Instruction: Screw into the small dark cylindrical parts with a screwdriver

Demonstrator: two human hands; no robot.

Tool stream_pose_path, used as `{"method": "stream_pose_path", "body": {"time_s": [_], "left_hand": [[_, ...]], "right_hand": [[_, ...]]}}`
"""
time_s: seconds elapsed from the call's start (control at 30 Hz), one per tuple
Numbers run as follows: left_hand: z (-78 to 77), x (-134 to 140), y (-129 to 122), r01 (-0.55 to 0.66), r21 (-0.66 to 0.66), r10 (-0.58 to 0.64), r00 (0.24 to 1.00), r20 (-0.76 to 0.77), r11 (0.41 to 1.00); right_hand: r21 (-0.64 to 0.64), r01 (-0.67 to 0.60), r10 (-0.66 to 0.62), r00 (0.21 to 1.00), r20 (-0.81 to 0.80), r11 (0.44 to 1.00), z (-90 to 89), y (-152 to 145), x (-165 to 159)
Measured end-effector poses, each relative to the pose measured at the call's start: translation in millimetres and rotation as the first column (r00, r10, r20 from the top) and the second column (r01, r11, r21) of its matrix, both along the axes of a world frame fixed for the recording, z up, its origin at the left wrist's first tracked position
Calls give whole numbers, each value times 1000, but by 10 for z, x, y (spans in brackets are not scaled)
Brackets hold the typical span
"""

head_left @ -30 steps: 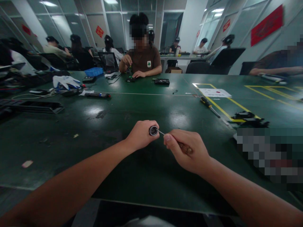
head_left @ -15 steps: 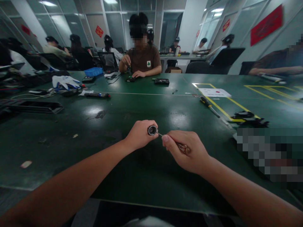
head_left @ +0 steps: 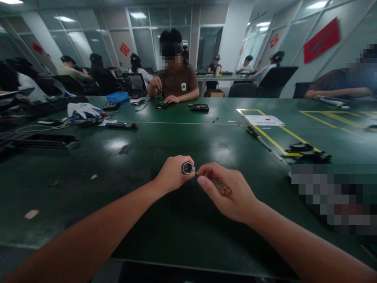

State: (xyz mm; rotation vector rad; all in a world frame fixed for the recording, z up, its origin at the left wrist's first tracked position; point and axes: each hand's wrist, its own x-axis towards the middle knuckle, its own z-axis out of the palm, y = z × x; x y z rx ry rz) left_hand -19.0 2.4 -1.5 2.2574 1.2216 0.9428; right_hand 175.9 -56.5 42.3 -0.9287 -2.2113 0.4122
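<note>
Since half a second ago, your right grip loosens: its fingertips spread a little and sit closer to the round part, so less of the shaft of the slim driver shows between. You hold that driver with its clear brownish handle lying along your palm, more lightly than you did then. Your left grip is wrapped firmly about the round part, its open end facing you, raised above the bench and much where it was. The driver's tip meets the part's right side, by your left fingers; you cannot tell from here whether it is seated or merely touching. As a judgement, the work at that spot is unbroken: the part is steady, and only the driver's hold is being adjusted. Your view tips slightly upward as well; the yellow-and-black screwdriver lies undisturbed at the right.
</note>
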Motion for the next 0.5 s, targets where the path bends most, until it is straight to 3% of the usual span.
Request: {"method": "stream_pose_path", "body": {"time_s": [0.2,0.5], "left_hand": [[8,14,7,-22,-47,22,1000,4,999],[29,-8,23,-42,-87,53,990,128,995]], "right_hand": [[-80,147,-154,983,-103,986,-48,45,15],[-81,-5,-6,991,-137,997,-11,25,32]]}}
